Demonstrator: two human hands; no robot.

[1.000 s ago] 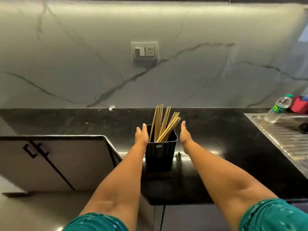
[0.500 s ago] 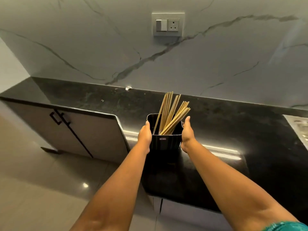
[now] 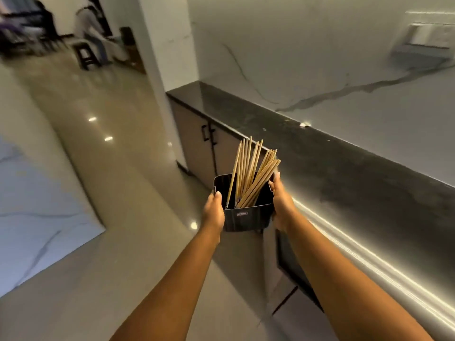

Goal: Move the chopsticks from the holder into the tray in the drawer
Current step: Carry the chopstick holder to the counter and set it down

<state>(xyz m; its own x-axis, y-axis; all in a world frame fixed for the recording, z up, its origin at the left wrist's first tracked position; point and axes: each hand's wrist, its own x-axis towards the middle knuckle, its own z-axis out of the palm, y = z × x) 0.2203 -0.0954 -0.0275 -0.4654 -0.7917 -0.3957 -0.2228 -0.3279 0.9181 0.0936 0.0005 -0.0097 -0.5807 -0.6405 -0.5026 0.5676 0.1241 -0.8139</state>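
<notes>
A black rectangular holder [image 3: 245, 219] with several wooden chopsticks [image 3: 251, 173] standing in it hangs in the air in front of the counter. My left hand [image 3: 214, 212] grips its left side with the thumb over the rim. My right hand [image 3: 280, 205] grips its right side. The chopsticks lean up and to the right, fanned out above the rim. No drawer or tray shows in this view.
A black stone countertop [image 3: 344, 173] runs along the marble wall on the right, with a lit strip under its edge. Cabinet doors with black handles [image 3: 208, 136] sit below it. Glossy floor [image 3: 98, 193] spreads to the left; a stool [image 3: 86, 55] and a person stand far off.
Both hands closed on the holder, lifted it off the counter and carried it left, away from the countertop. The view has swung left toward the floor and doorway.
</notes>
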